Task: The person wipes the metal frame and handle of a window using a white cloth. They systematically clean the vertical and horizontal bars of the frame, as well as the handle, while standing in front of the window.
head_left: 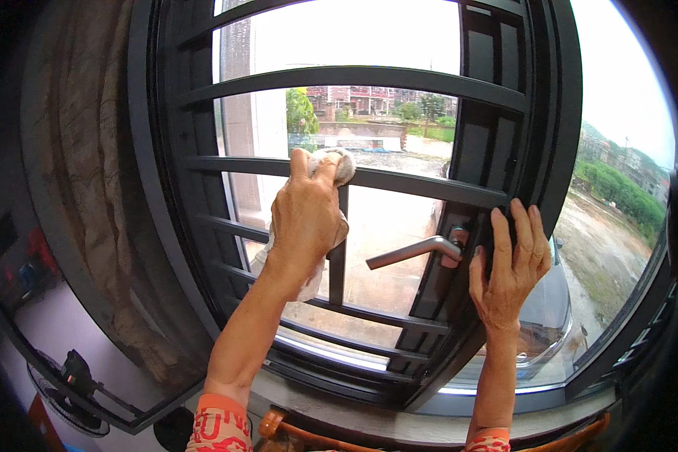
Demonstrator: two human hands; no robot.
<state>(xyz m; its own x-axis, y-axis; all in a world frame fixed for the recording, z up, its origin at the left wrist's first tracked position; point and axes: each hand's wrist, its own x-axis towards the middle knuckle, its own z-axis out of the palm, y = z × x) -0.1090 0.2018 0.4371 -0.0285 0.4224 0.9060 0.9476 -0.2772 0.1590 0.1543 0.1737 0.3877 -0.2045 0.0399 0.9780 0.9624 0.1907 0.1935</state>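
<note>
A pale grey cloth (pixel 336 166) is bunched under the fingers of my left hand (pixel 306 211). That hand presses it around a dark horizontal bar (pixel 407 183) of the window grille, and the cloth's lower end hangs beside a short upright bar (pixel 337 264). My right hand (pixel 511 271) rests with fingers spread on the dark window frame (pixel 539 151), at the right end of the bars. Between my hands a grey window handle (pixel 414 251) sticks out to the left from its mount.
A brown curtain (pixel 90 188) hangs at the left. Below it stands a black fan (pixel 68 392). Wooden furniture (pixel 309 435) lies along the lower edge, under the window sill (pixel 444 428). Outside, beyond the glass, a silver car (pixel 546 316) is parked at the right.
</note>
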